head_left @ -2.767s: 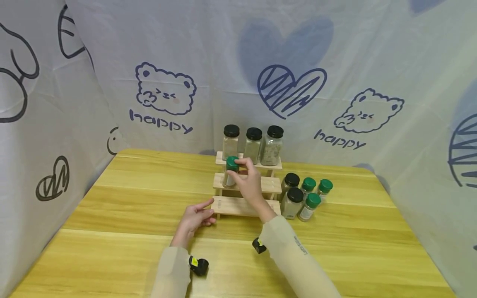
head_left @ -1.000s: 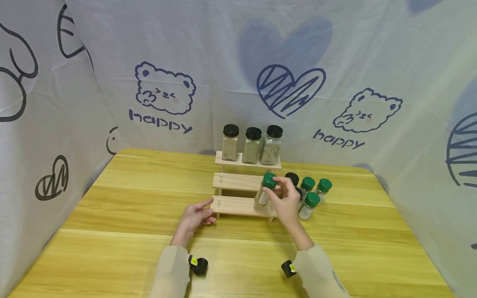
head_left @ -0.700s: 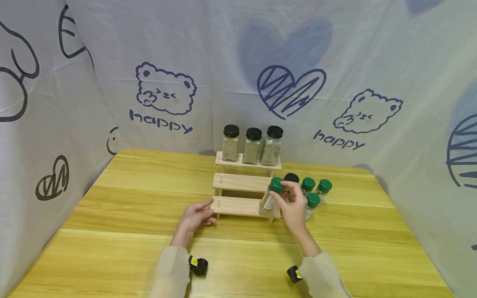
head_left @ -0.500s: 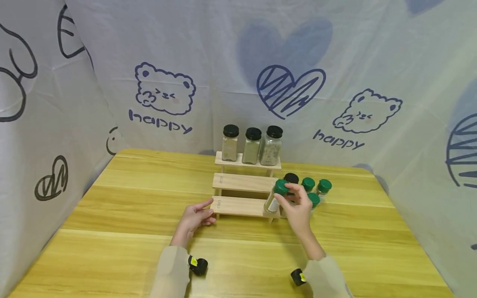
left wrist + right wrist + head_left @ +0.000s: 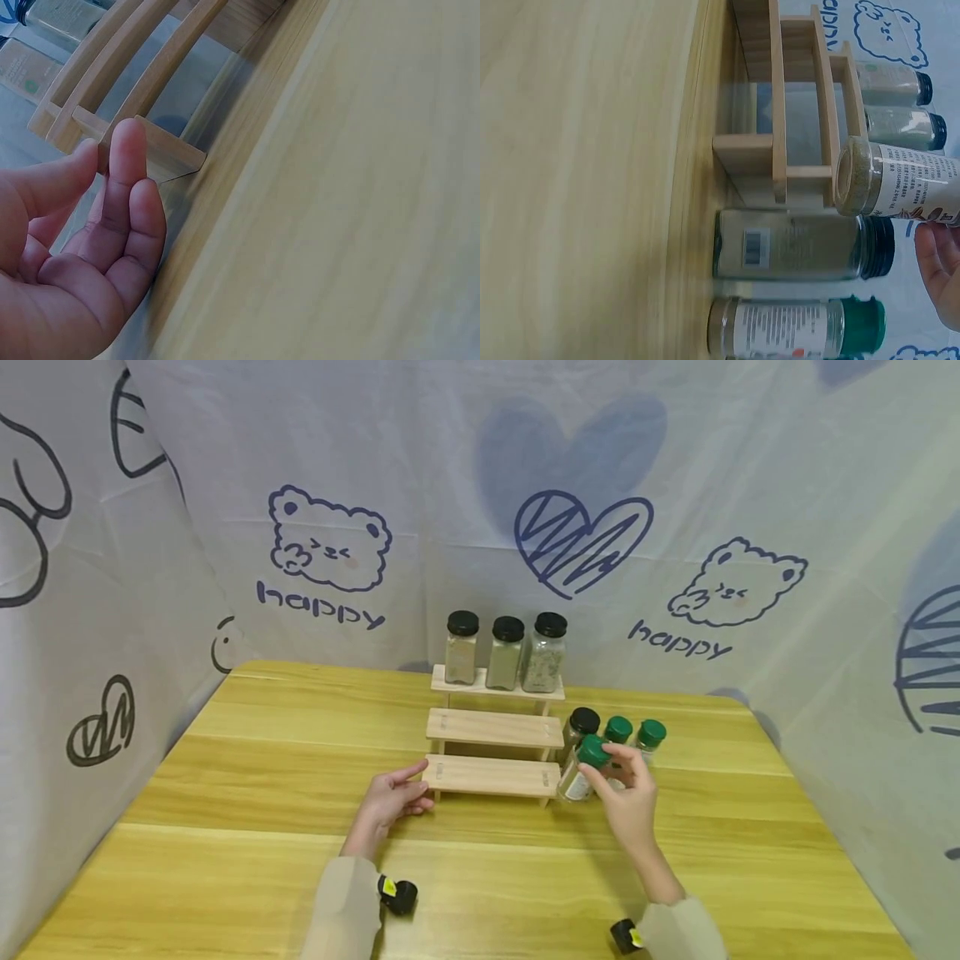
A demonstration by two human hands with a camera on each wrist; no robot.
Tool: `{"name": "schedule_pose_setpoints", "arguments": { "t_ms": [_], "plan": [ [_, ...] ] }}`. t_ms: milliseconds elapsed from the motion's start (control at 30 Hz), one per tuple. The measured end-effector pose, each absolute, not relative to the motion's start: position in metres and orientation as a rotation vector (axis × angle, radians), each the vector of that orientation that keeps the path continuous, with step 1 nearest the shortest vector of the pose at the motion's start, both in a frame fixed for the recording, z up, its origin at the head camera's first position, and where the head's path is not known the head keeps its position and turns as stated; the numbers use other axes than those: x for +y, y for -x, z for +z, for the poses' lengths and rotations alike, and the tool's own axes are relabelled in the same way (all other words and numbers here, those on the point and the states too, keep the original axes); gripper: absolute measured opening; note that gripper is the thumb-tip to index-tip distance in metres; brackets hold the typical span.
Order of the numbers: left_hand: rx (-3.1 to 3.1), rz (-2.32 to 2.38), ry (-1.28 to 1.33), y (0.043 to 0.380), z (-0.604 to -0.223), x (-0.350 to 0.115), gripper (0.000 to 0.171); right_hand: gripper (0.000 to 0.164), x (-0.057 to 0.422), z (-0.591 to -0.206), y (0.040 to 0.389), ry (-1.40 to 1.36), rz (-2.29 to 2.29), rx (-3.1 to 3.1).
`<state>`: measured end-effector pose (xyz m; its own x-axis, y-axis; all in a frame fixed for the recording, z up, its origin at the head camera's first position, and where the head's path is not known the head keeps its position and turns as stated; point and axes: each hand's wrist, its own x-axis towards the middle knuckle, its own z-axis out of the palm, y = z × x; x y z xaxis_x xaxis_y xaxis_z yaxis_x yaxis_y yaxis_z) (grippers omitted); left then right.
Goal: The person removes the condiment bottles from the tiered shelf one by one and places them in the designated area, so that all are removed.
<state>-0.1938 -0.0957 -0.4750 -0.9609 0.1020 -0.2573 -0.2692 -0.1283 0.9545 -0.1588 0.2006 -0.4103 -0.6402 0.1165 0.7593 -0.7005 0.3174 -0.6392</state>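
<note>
My left hand [image 5: 388,800] is at the rack's [image 5: 491,775] 8 o'clock, thumb and fingertips pinching the left end of its bottom board. At the rack's 12 o'clock, three black-capped jars [image 5: 504,660] stand upright in a row on the top board; these are the only jars I see on it, and neither hand touches them.

Past the right end, between 3 and 4 o'clock, my right hand [image 5: 630,793] has a narrow pinch on the green cap of one jar [image 5: 577,787]. That jar leans, cap toward 1 o'clock and base toward 7, and in the right wrist view it looks raised off the table [image 5: 480,885]. So its move is not finished, I judge: setting it down is left.

Around the rack's 3 o'clock, a black-capped jar [image 5: 583,722] and two green-capped jars [image 5: 618,730] stand on the table. With jars split between rack and table, I judge the work partway. My right hand and the held jar hide part of that group, so I cannot count it fully.
</note>
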Motion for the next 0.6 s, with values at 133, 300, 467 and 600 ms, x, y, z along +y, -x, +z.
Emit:
{"name": "schedule_pose_setpoints", "arguments": {
  "t_ms": [133,300,467,600],
  "plan": [
    [1.878,2.19,0.174,0.193,-0.474,-0.096,0.042,0.036,0.206,-0.405,0.151,-0.505,1.391,-1.852],
    [1.867,2.2,0.166,0.193,-0.474,-0.096,0.042,0.037,0.216,-0.407,0.148,-0.476,1.382,-1.856],
    [1.866,2.203,0.178,0.193,-0.474,-0.096,0.042,0.037,0.227,-0.408,0.145,-0.392,1.354,-1.879],
    [1.871,2.193,0.181,0.193,-0.474,-0.096,0.042,0.036,0.235,-0.408,0.142,-0.348,1.352,-1.873]
  ]
}}
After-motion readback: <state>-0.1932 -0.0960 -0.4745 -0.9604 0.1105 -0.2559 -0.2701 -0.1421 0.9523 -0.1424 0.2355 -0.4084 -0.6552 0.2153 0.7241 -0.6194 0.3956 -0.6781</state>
